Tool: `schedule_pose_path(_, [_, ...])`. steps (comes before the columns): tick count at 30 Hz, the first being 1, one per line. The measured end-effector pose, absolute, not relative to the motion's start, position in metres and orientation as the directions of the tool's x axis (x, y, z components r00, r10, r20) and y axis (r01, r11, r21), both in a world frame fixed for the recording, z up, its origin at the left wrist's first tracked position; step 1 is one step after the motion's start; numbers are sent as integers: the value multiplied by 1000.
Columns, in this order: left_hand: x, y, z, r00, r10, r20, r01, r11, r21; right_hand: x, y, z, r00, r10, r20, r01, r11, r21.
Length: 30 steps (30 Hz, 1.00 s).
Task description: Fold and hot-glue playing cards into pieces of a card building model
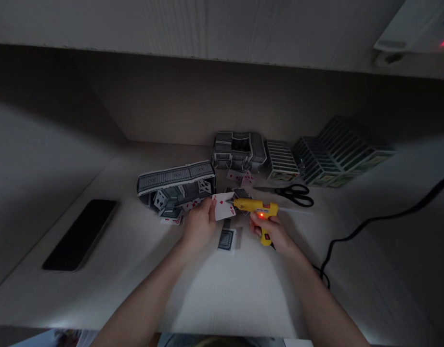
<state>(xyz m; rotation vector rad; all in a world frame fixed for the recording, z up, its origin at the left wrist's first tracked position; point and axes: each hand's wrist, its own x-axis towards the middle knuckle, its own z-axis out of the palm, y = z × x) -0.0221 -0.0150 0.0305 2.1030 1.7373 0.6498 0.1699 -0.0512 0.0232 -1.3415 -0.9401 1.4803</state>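
Pinched by its left edge, a playing card [224, 210], a red ace of diamonds with its face up, is in my left hand [199, 222]. My right hand [270, 227] grips the handle of a yellow glue gun [256, 206], which shows a small red light. Its nozzle points left and lies over the card's upper right part; whether it touches cannot be made out. A white glue stick [297, 210] sticks out of the gun's back. Below the card, a card with a dark patterned back [227, 239] lies on the surface.
Behind my left hand stands a long structure of cards [176, 178]. A boxy card structure [239, 149] and striped stacks [281, 159] line the back. Black scissors [297, 194] lie right of centre, a phone [81, 235] at left. A black cable [373, 219] runs along the right.
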Motion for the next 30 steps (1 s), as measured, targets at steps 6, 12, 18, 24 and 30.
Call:
schedule_pose_path(6, [-22, -15, 31, 145, 981, 129, 830, -191, 523, 169, -50, 25, 3, 955, -298, -155, -294, -943])
schedule_pose_path(12, [-23, -14, 30, 125, 985, 123, 826, -172, 537, 170, -50, 26, -2, 960, -280, -158, -276, -948])
schedule_pose_path(18, [-24, -13, 29, 111, 987, 116, 823, -156, 546, 170, -49, 28, 37, 957, -286, -160, -277, -947])
schedule_pose_path(24, [-24, -14, 30, 105, 987, 123, 848, -153, 508, 173, -47, 25, 73, 947, -314, -135, -303, -944])
schedule_pose_path(30, [-23, -13, 33, 103, 991, 85, 849, -132, 512, 179, -48, 24, 84, 963, -254, -244, -228, -943])
